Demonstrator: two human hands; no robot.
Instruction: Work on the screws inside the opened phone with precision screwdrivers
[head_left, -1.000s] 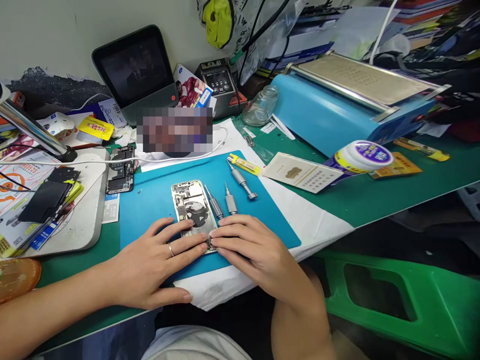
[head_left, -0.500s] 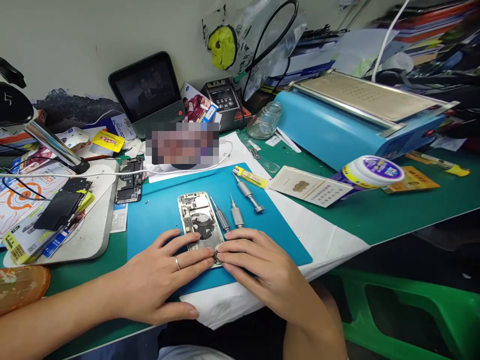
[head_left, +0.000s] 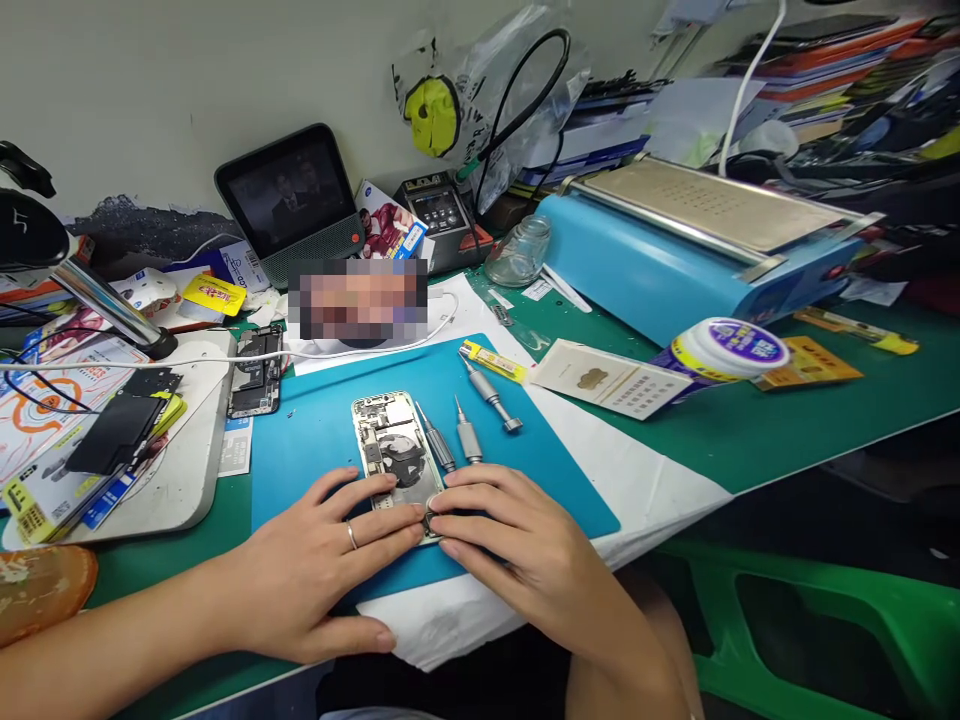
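Observation:
An opened smartphone housing (head_left: 405, 450), its inner parts bare, lies on a blue work mat (head_left: 315, 440). My left hand (head_left: 322, 555) is spread palm down over its lower left side, fingertips on the housing and thumb apart on the near side. At the lower right corner of the phone, my right hand (head_left: 517, 530) has its fingertips drawn together; anything small between them is hidden. Just right of the phone lie one screwdriver (head_left: 437, 440), a second screwdriver (head_left: 468, 436) and a third screwdriver (head_left: 495, 395) farther back.
Another opened phone (head_left: 255, 370) lies at the mat's left edge. A blue heating machine (head_left: 637, 265) stands back right, near a white-lidded tub (head_left: 731, 348) and a card (head_left: 611, 378). A glass jar (head_left: 519, 250) and a screen device (head_left: 292, 195) stand behind. Left is a lamp (head_left: 112, 300).
The camera view has shifted slightly, so the bench appears a little lower and farther left. Both hands keep nearly the same place on the phone.

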